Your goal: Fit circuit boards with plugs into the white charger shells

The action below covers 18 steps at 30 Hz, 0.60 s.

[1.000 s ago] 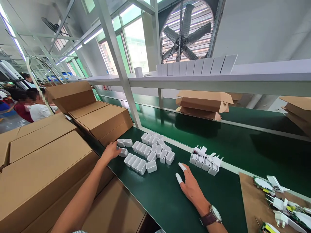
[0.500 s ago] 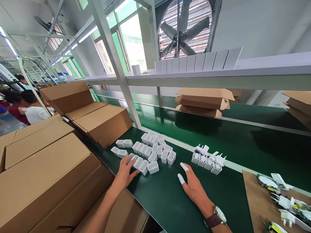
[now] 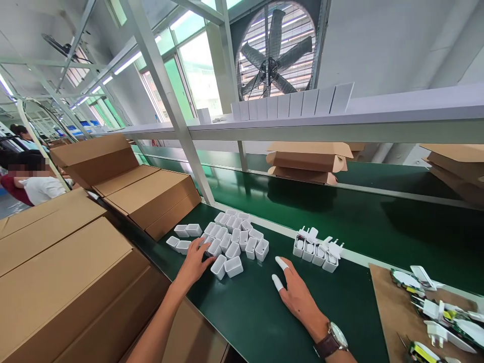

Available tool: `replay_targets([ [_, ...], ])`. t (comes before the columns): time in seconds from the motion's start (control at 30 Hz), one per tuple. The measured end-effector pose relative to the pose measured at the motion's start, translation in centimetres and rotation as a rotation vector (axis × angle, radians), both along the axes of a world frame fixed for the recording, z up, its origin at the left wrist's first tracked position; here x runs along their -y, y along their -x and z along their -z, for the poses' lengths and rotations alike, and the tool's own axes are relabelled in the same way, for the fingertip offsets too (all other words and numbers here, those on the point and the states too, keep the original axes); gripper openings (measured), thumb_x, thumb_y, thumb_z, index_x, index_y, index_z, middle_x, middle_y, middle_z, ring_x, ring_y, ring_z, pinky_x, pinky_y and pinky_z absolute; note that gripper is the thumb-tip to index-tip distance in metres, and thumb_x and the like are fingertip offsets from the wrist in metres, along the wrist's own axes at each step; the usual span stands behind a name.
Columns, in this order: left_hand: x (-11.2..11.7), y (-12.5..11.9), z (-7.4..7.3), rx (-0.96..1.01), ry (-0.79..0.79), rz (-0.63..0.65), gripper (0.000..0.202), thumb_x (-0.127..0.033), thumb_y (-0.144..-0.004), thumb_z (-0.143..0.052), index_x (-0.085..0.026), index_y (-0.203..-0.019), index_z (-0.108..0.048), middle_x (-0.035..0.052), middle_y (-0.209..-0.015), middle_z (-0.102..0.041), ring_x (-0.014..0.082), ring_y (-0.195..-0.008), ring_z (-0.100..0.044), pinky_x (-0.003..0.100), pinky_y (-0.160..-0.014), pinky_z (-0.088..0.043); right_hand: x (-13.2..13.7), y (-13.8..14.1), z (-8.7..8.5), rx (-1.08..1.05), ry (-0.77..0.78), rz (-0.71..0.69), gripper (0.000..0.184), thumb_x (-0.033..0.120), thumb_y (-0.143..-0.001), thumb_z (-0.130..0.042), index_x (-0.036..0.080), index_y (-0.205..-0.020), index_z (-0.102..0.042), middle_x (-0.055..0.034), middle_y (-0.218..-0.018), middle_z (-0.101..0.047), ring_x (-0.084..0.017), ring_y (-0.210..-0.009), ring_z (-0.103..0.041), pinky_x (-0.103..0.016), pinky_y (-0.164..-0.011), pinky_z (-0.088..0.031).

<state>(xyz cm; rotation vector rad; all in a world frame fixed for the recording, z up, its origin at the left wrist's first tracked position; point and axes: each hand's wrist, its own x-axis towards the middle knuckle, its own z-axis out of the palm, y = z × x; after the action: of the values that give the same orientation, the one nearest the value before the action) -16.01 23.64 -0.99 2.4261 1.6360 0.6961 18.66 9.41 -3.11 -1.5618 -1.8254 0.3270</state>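
Observation:
My left hand reaches in at the left of a group of small white plastic cases. Its fingers are apart and curved against the nearest cases, the fingertips partly hidden behind them. Two cases sit at the front of the group, just right of my left thumb. White finger cots cover the thumb and index finger of my right hand, which is open over the green surface, with nothing in it. Beyond it stands a row of cases with white plug parts on top.
Brown cardboard boxes line the left side. At the right, a brown board bears circuit boards and plug parts. A white shelf on a metal post crosses above the green belt. Another person is at the far left.
Cases beside my left hand have moved away from me, against the rest of the group, leaving two at the front. My right hand keeps its pose. The view has shifted slightly.

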Motion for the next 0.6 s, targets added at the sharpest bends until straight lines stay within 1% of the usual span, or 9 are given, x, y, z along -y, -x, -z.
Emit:
replay_targets([
  [0.1, -0.5, -0.1, -0.6, -0.019, 0.044, 0.011, 0.033, -0.038, -0.088, -0.068, -0.027, -0.120, -0.069, 0.0117, -0.147, -0.055, 0.0369, -0.142, -0.049, 0.056, -0.115, -0.044, 0.0, 0.1, 0.2, 0.002, -0.034, 0.000, 0.043, 0.025, -0.103, -0.040, 0.018, -0.145, -0.043, -0.0183, -0.146, -0.055, -0.029, -0.134, -0.059, -0.046, -0.113, -0.051],
  [0.17, -0.7, 0.1, -1.3, -0.036, 0.072, 0.023, 0.037, -0.039, -0.086, -0.070, -0.028, -0.122, -0.069, 0.0110, -0.149, -0.055, 0.0362, -0.141, -0.050, 0.054, -0.114, -0.046, 0.0, 0.2, 0.4, 0.000, -0.050, 0.003, 0.043, 0.025, -0.103, -0.041, 0.017, -0.146, -0.043, -0.0187, -0.145, -0.056, -0.029, -0.133, -0.060, -0.047, -0.112, -0.052],
  [0.2, -0.8, 0.3, -2.0, -0.045, 0.087, 0.030, 0.040, -0.040, -0.085, -0.071, -0.029, -0.124, -0.068, 0.0105, -0.149, -0.055, 0.0357, -0.141, -0.051, 0.052, -0.113, -0.047, -0.1, 0.3, 0.5, -0.001, -0.055, 0.003, 0.043, 0.025, -0.103, -0.041, 0.017, -0.145, -0.043, -0.0190, -0.145, -0.056, -0.029, -0.133, -0.060, -0.047, -0.112, -0.052],
  [0.27, -1.1, 0.6, -3.7, -0.059, 0.119, 0.040, 0.045, -0.044, -0.086, -0.070, -0.030, -0.129, -0.066, 0.0098, -0.150, -0.055, 0.0341, -0.140, -0.052, 0.048, -0.112, -0.049, -0.1, 0.5, 0.7, -0.001, -0.065, 0.002, 0.043, 0.024, -0.103, -0.041, 0.017, -0.145, -0.043, -0.0192, -0.145, -0.056, -0.029, -0.133, -0.060, -0.047, -0.112, -0.053],
  [0.37, -2.5, 0.2, -7.1, -0.080, 0.137, 0.046, 0.049, -0.051, -0.095, -0.057, -0.027, -0.138, -0.061, 0.0102, -0.152, -0.054, 0.0313, -0.140, -0.052, 0.044, -0.110, -0.050, -0.3, 0.6, 0.9, -0.008, -0.077, -0.001, 0.043, 0.022, -0.102, -0.042, 0.018, -0.145, -0.043, -0.0180, -0.146, -0.056, -0.029, -0.135, -0.059, -0.047, -0.113, -0.052],
  [0.43, -4.3, -1.2, -9.0, -0.097, 0.128, 0.070, 0.050, -0.051, -0.099, -0.051, -0.026, -0.142, -0.057, 0.0101, -0.153, -0.053, 0.0291, -0.140, -0.053, 0.042, -0.112, -0.048, -0.4, 0.6, 1.0, -0.014, -0.071, 0.001, 0.045, 0.020, -0.101, -0.043, 0.020, -0.146, -0.043, -0.0167, -0.146, -0.057, -0.028, -0.135, -0.059, -0.047, -0.113, -0.052],
  [0.47, -5.4, -2.2, -9.7, -0.109, 0.131, 0.088, 0.050, -0.050, -0.099, -0.051, -0.025, -0.143, -0.056, 0.0099, -0.153, -0.054, 0.0284, -0.140, -0.053, 0.041, -0.114, -0.047, -0.5, 0.6, 1.0, -0.014, -0.067, 0.001, 0.046, 0.019, -0.101, -0.043, 0.020, -0.146, -0.043, -0.0165, -0.146, -0.057, -0.028, -0.135, -0.059, -0.047, -0.112, -0.053],
  [0.53, -7.9, -4.8, -10.6, -0.143, 0.148, 0.116, 0.049, -0.048, -0.099, -0.055, -0.023, -0.140, -0.059, 0.0104, -0.148, -0.058, 0.0287, -0.138, -0.054, 0.041, -0.116, -0.044, -0.5, 0.6, 1.0, -0.011, -0.069, -0.001, 0.047, 0.018, -0.100, -0.043, 0.020, -0.147, -0.042, -0.0165, -0.145, -0.057, -0.028, -0.135, -0.059, -0.047, -0.112, -0.053],
  [0.6, -10.5, -7.7, -10.8, -0.185, 0.184, 0.115, 0.046, -0.045, -0.097, -0.060, -0.019, -0.135, -0.062, 0.0130, -0.144, -0.061, 0.0298, -0.134, -0.057, 0.045, -0.115, -0.045, -0.5, 0.7, 1.0, -0.011, -0.088, -0.007, 0.048, 0.016, -0.101, -0.042, 0.020, -0.148, -0.041, -0.0169, -0.145, -0.057, -0.027, -0.135, -0.059, -0.047, -0.112, -0.053],
])
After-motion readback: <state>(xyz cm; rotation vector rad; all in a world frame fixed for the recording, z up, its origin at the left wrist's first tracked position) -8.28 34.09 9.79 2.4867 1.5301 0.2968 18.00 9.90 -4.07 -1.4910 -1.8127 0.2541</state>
